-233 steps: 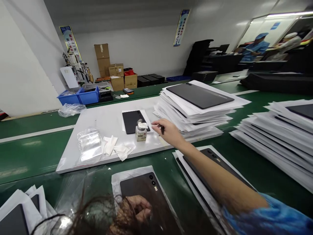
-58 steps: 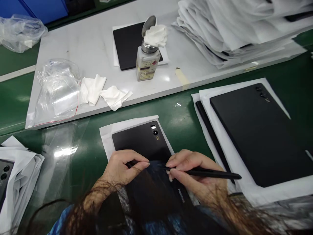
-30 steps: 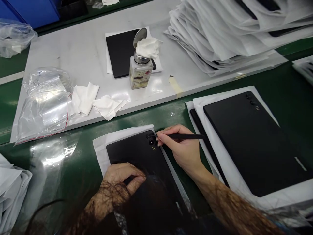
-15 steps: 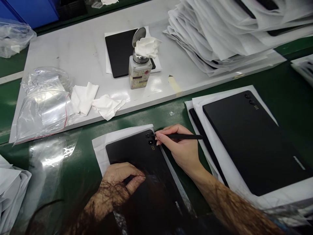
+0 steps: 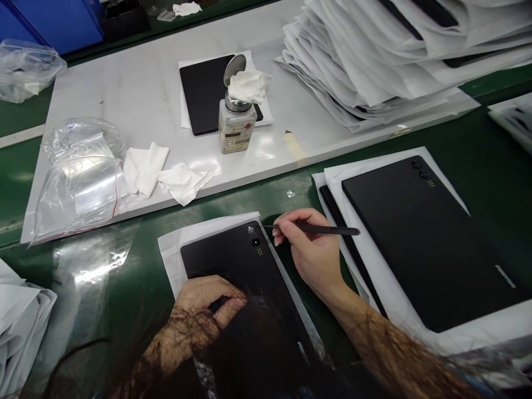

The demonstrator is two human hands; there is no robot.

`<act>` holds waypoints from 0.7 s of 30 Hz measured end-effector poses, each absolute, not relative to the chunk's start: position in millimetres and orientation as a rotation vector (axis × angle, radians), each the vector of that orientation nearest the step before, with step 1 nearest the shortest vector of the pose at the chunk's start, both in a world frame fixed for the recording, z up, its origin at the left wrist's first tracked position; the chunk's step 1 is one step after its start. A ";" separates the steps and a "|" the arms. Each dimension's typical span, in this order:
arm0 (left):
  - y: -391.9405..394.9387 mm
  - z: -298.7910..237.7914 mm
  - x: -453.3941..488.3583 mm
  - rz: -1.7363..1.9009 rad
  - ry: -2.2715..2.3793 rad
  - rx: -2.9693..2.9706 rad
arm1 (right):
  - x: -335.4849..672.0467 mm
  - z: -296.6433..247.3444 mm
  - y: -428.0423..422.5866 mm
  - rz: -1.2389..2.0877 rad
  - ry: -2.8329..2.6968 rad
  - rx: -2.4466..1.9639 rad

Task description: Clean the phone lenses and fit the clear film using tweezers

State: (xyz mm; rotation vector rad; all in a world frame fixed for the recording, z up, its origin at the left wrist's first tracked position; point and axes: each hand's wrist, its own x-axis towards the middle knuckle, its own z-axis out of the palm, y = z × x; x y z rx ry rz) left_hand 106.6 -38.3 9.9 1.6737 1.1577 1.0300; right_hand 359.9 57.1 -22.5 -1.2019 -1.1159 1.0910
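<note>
A black tablet back (image 5: 233,257) lies on a white sheet (image 5: 169,254) in front of me, with two round camera spots and small gold dots at its top right corner. My right hand (image 5: 310,244) is closed on black tweezers (image 5: 328,228), whose thin tip is just right of that corner, apart from the upper camera spot. Resting over the left part of the tablet, my left hand (image 5: 208,302) has thumb and forefinger pinched together. Whatever may be between them is hidden. Loose dark hair covers part of the lower view.
Another black tablet (image 5: 419,238) lies to the right on white sheets. On the raised grey board (image 5: 145,105) stand a metal-lidded bottle (image 5: 236,130), crumpled wipes (image 5: 185,182) and a plastic bag of clear films (image 5: 83,177). Wrapped tablets (image 5: 357,61) are stacked at the back right.
My right hand has drawn the tweezers a little to the right, off the upper camera spot, which now looks silvery. My left hand has stayed in place.
</note>
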 end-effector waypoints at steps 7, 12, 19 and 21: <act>-45.7 -5.6 118.0 1.114 1.244 1.608 | 381.4 -37.1 52.3 0.628 -1.809 -1.055; -45.3 -6.6 122.2 1.150 1.215 1.630 | 388.2 -51.9 46.5 0.262 -2.171 -1.009; -34.4 9.3 118.5 1.118 1.193 1.697 | 387.2 -42.7 46.3 0.117 -2.316 -1.058; -36.1 7.0 118.4 1.114 1.186 1.679 | 383.1 -42.0 46.6 0.058 -2.290 -1.107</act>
